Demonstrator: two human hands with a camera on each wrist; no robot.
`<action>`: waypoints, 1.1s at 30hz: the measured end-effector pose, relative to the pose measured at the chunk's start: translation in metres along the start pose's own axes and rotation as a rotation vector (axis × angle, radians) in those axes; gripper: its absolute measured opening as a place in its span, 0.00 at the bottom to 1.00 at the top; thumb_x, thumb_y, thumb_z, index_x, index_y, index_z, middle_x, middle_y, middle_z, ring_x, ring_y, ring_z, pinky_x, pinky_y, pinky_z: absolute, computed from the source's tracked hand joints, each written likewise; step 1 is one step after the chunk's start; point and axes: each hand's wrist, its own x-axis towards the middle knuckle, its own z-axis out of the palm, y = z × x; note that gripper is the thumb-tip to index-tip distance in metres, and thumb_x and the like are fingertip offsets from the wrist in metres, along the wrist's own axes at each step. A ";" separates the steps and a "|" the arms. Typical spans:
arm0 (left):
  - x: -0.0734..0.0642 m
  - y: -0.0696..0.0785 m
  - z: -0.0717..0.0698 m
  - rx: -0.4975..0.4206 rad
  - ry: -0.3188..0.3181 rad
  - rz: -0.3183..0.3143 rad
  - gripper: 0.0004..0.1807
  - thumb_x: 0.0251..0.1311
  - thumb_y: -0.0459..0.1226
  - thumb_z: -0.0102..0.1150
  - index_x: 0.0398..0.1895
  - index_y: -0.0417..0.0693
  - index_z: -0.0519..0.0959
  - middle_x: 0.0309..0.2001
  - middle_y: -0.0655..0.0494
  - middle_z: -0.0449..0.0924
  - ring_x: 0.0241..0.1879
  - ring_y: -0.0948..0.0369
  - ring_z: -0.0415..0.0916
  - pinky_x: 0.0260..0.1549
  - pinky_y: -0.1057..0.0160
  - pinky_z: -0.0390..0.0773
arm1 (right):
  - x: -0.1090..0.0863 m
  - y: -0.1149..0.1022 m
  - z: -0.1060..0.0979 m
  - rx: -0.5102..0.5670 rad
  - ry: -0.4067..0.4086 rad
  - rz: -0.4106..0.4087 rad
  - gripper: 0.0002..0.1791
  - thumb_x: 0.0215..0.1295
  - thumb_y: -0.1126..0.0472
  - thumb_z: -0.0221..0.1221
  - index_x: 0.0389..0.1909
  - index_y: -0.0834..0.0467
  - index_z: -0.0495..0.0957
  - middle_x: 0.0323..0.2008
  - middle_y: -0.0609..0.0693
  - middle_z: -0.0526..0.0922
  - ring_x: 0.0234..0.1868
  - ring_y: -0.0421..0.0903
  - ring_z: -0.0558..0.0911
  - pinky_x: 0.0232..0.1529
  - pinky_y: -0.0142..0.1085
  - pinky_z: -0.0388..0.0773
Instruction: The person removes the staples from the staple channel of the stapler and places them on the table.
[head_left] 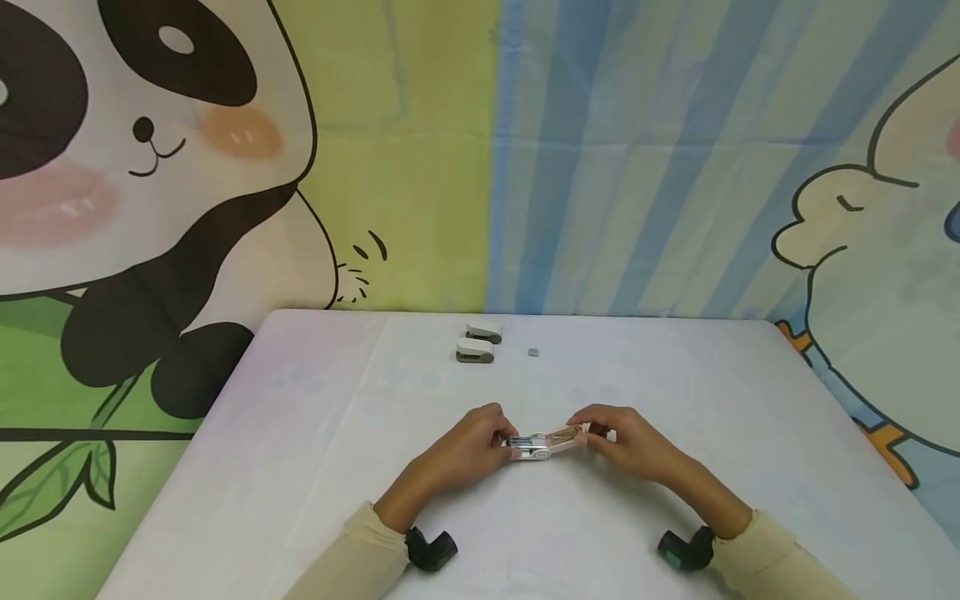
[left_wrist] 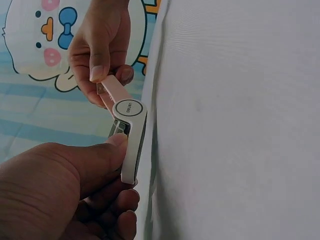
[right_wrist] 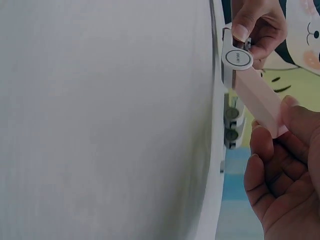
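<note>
Both hands hold a small stapler [head_left: 534, 451] above the table, its two halves swung wide apart at a round lettered hub [left_wrist: 128, 108]. My left hand [head_left: 474, 446] pinches the white half [left_wrist: 131, 155], the thumb lying near its metal inner part. The far end of the pale pink half [right_wrist: 256, 95] is pinched by my right hand [head_left: 633, 439], thumb against fingers. Farther back, two white-and-grey staplers [head_left: 476, 350] stand one behind the other. Beside them lies a little grey piece [head_left: 533, 352], perhaps a strip of staples; it is too small to tell.
The table has a white cloth [head_left: 360, 467] over it. Its back edge meets a cartoon-printed curtain [head_left: 600, 167]. Black wrist cameras [head_left: 431, 550] sit at both sleeve cuffs, close over the cloth.
</note>
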 end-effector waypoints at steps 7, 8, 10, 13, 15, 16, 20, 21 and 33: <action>0.037 0.008 0.010 0.074 -0.014 0.025 0.09 0.59 0.34 0.66 0.42 0.40 0.84 0.31 0.61 0.70 0.32 0.67 0.67 0.32 0.70 0.70 | -0.009 0.016 -0.017 -0.050 0.083 0.067 0.13 0.64 0.68 0.62 0.49 0.59 0.81 0.39 0.46 0.82 0.32 0.40 0.77 0.31 0.35 0.77; 0.042 0.009 0.011 0.086 -0.018 0.022 0.10 0.59 0.34 0.66 0.42 0.40 0.84 0.32 0.61 0.70 0.32 0.67 0.67 0.33 0.70 0.70 | -0.011 0.019 -0.019 -0.056 0.095 0.076 0.13 0.64 0.69 0.62 0.49 0.59 0.81 0.40 0.47 0.82 0.32 0.39 0.77 0.31 0.35 0.77; 0.054 0.011 0.015 0.110 -0.021 0.020 0.10 0.60 0.35 0.65 0.43 0.40 0.84 0.32 0.61 0.70 0.33 0.67 0.67 0.34 0.70 0.70 | -0.013 0.026 -0.024 -0.067 0.116 0.087 0.13 0.64 0.70 0.62 0.49 0.59 0.81 0.41 0.48 0.82 0.31 0.39 0.77 0.30 0.36 0.77; 0.070 0.015 0.019 0.151 -0.023 0.021 0.10 0.61 0.36 0.64 0.44 0.41 0.84 0.33 0.61 0.70 0.34 0.67 0.67 0.36 0.70 0.70 | -0.016 0.034 -0.032 -0.083 0.143 0.107 0.13 0.65 0.69 0.61 0.50 0.61 0.80 0.38 0.50 0.82 0.30 0.40 0.77 0.29 0.35 0.76; 0.079 0.015 0.022 0.181 -0.021 0.022 0.10 0.62 0.36 0.64 0.44 0.41 0.84 0.34 0.60 0.70 0.34 0.66 0.67 0.36 0.70 0.70 | -0.015 0.039 -0.036 -0.087 0.148 0.114 0.12 0.66 0.69 0.60 0.50 0.63 0.80 0.35 0.51 0.82 0.28 0.41 0.77 0.27 0.35 0.75; 0.084 0.016 0.023 0.194 -0.020 0.022 0.10 0.62 0.36 0.64 0.44 0.41 0.84 0.34 0.60 0.70 0.34 0.66 0.67 0.36 0.70 0.70 | -0.015 0.042 -0.038 -0.090 0.151 0.118 0.12 0.66 0.68 0.60 0.50 0.64 0.79 0.34 0.52 0.82 0.28 0.42 0.77 0.26 0.35 0.74; 0.102 0.018 0.029 0.218 -0.015 0.006 0.11 0.64 0.37 0.62 0.46 0.41 0.83 0.35 0.60 0.70 0.35 0.66 0.66 0.37 0.70 0.70 | -0.013 0.049 -0.047 -0.111 0.166 0.151 0.13 0.68 0.67 0.59 0.51 0.64 0.79 0.33 0.52 0.81 0.27 0.45 0.78 0.25 0.33 0.73; 0.106 0.019 0.030 0.219 -0.013 0.001 0.12 0.64 0.37 0.62 0.46 0.41 0.83 0.35 0.59 0.70 0.36 0.66 0.66 0.38 0.70 0.70 | -0.012 0.051 -0.050 -0.115 0.170 0.162 0.13 0.68 0.67 0.59 0.51 0.65 0.78 0.34 0.53 0.81 0.28 0.46 0.78 0.25 0.33 0.73; 0.156 0.029 0.049 0.250 0.009 -0.083 0.11 0.65 0.39 0.61 0.48 0.45 0.83 0.38 0.59 0.74 0.40 0.64 0.69 0.41 0.69 0.71 | -0.012 0.071 -0.077 -0.191 0.213 0.272 0.14 0.70 0.64 0.57 0.54 0.64 0.77 0.33 0.55 0.81 0.28 0.46 0.75 0.25 0.34 0.72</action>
